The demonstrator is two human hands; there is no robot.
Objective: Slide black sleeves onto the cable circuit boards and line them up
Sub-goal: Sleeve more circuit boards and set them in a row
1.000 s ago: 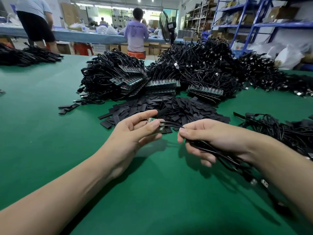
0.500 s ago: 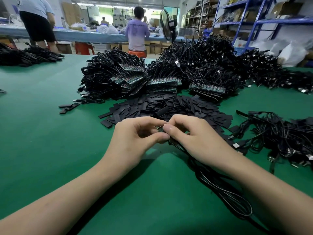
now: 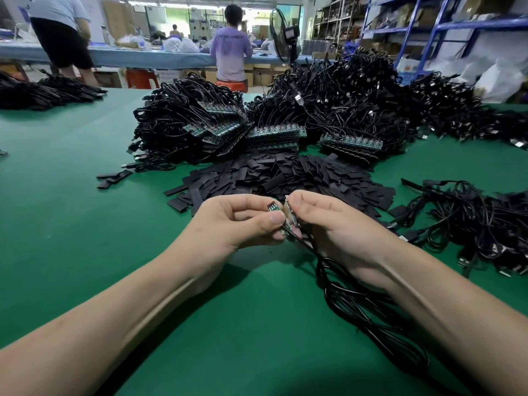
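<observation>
My left hand pinches small green circuit boards between thumb and fingers, held above the green table. My right hand pinches another board right beside them, the two hands touching at the fingertips. Black cables hang from the boards under my right wrist and trail toward me. A heap of flat black sleeves lies just beyond my hands. Behind it stand stacks of bare boards with their coiled cables.
A big mound of black cables fills the table's far middle. A tangle of cables lies at the right, another pile at the far left. People stand at a bench behind. Blue shelving rises at the back right.
My hands were apart with the cable stretched between them. They have come together at the boards and lifted a little, and the cable has swung in under my right wrist.
</observation>
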